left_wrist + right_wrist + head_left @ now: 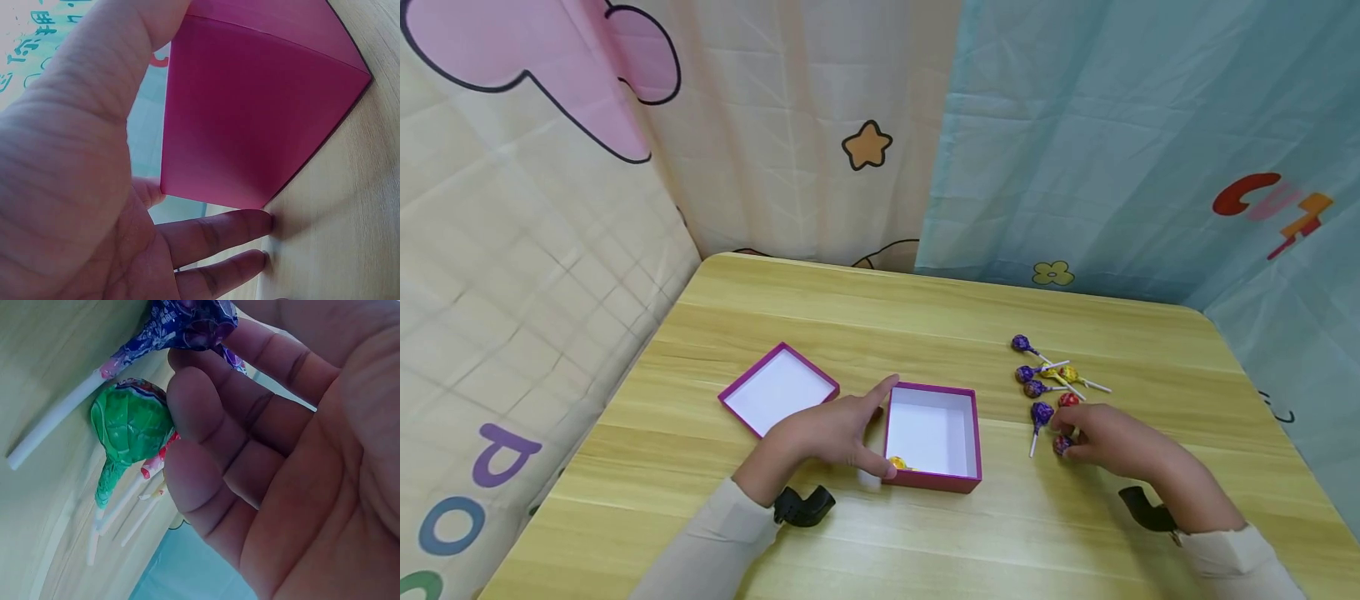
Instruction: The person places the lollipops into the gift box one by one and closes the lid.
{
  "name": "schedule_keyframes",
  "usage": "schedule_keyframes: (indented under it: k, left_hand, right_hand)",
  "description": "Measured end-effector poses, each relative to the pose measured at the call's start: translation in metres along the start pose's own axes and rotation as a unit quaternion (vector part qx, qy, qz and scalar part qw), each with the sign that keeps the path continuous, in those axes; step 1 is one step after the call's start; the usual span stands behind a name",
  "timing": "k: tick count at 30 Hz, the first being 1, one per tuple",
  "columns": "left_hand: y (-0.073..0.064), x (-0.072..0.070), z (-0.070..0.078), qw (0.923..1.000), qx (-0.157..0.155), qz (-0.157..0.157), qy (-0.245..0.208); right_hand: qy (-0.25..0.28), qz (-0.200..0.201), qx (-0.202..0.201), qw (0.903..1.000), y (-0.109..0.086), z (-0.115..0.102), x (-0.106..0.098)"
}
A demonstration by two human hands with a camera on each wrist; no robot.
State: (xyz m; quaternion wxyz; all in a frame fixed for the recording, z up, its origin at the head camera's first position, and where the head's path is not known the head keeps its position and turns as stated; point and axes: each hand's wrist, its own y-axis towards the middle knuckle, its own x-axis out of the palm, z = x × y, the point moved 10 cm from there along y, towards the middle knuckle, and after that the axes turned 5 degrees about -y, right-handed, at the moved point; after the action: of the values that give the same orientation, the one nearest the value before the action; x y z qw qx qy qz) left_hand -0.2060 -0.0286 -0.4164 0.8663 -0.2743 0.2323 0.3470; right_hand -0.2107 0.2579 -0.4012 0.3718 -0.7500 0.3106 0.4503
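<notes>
The left hand [831, 433] is laid against the left wall of the open magenta box [934, 436] near the table's [865, 308] middle, fingers straight and holding nothing; one yellow lollipop [898, 462] is seen in the box's near-left corner. The right hand [1101, 437] is curled over the near end of the lollipop pile [1051, 383] right of the box, fingertips on a green-wrapped lollipop [130, 428], but whether it is actually pinched cannot be told. The box lid [778, 389] is lying inside-up just left of the box.

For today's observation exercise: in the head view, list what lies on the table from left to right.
Box lid → left hand → open box → purple lollipops → right hand.
</notes>
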Motion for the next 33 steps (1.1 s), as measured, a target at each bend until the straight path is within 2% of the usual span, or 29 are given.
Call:
schedule_keyframes:
  k: [10,13,24,33]
  left_hand:
    - [0.000,0.000,-0.001,1.0000,-0.005,0.001,0.003]
    - [-0.001,0.000,-0.002,1.0000,-0.007,0.002,0.003]
    - [-0.003,-0.001,-0.003,1.0000,-0.001,0.002,0.005]
    - [0.001,0.001,-0.002,0.9999,0.008,0.000,0.007]
  right_hand:
    - [-0.015,0.002,-0.005,0.9999,0.003,0.000,0.001]
    - [-0.005,0.003,-0.005,1.0000,0.003,-0.001,0.000]
    - [0.040,0.018,-0.045,0.9980,0.000,-0.019,-0.016]
    - [0.064,0.012,-0.072,0.9953,0.007,-0.037,-0.025]
